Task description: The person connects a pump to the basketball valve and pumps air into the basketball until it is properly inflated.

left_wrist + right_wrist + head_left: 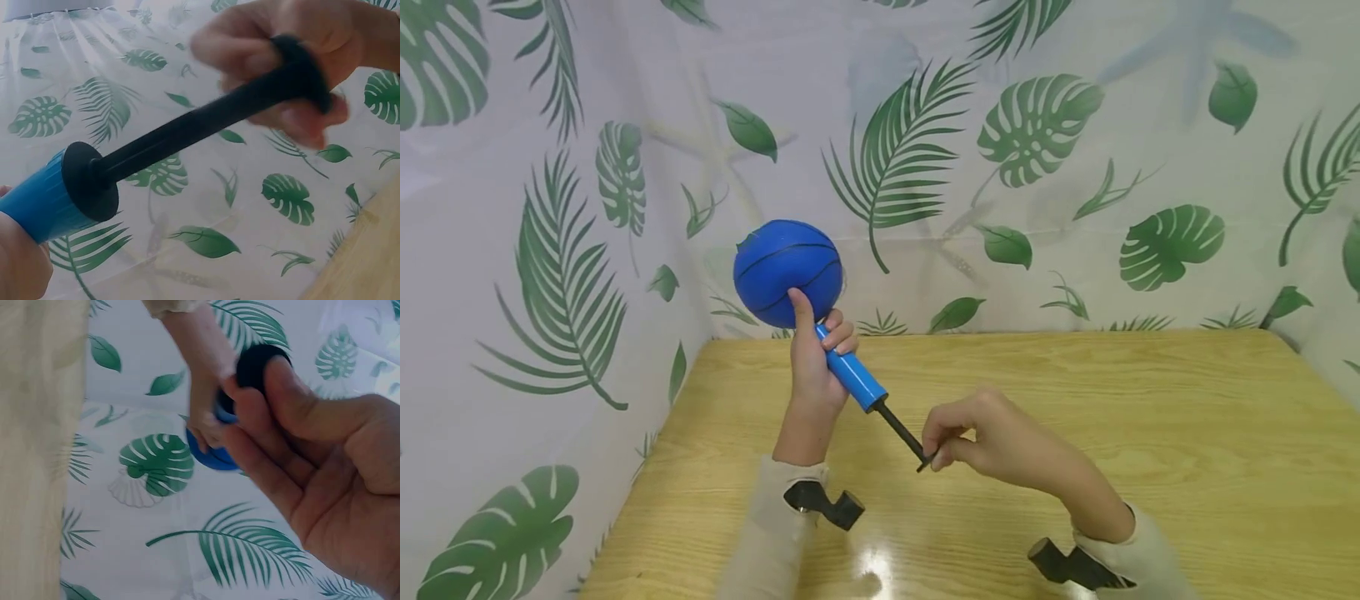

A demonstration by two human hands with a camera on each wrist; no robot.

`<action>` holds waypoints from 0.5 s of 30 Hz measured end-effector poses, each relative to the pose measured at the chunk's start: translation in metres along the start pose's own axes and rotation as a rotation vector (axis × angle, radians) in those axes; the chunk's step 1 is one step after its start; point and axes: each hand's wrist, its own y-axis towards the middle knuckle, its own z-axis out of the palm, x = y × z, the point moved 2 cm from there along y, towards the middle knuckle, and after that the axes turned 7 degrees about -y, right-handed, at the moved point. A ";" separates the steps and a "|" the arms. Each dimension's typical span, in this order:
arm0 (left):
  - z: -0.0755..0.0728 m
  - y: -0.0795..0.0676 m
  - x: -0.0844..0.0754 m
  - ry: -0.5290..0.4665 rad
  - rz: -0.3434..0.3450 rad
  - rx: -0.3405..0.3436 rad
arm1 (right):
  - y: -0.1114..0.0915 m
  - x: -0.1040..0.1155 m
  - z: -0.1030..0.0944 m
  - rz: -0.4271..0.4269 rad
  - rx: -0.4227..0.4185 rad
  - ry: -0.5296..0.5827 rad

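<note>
My left hand (818, 358) grips the blue barrel of a hand pump (855, 379), its thumb pressed up against a blue ball (786, 271) with dark seam lines. The ball sits at the pump's far end, above the wooden table. A black rod (194, 128) stands drawn out of the barrel toward me, ending in a flat black handle. With thumb and fingers, my right hand (992, 437) pinches that handle (259, 365). The pump slants down to the right in the head view. Where the pump meets the ball is hidden behind the left fingers.
A wooden table (1150, 400) spreads below both hands. White cloth (910, 283) printed with green leaves hangs behind it and along the left side. Black camera mounts (827, 502) are strapped at both wrists over pale sleeves.
</note>
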 end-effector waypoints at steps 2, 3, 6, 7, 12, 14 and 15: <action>-0.004 0.003 -0.008 -0.011 0.039 -0.035 | -0.004 0.001 -0.006 0.022 0.098 0.020; -0.005 0.004 -0.011 -0.013 0.053 -0.048 | -0.006 0.002 -0.009 0.031 0.132 0.022; -0.006 0.005 -0.015 0.000 0.079 -0.075 | -0.010 0.002 -0.014 0.047 0.164 0.016; -0.006 0.005 -0.014 0.003 0.084 -0.081 | -0.010 0.002 -0.015 0.054 0.151 0.019; 0.000 -0.003 0.004 0.031 0.078 -0.075 | -0.004 -0.003 -0.008 0.061 0.008 0.013; 0.003 -0.007 0.015 0.059 0.058 -0.048 | 0.001 -0.006 -0.003 0.061 -0.052 -0.001; 0.004 -0.008 0.020 0.077 0.053 -0.030 | 0.002 -0.007 0.000 0.059 -0.077 -0.009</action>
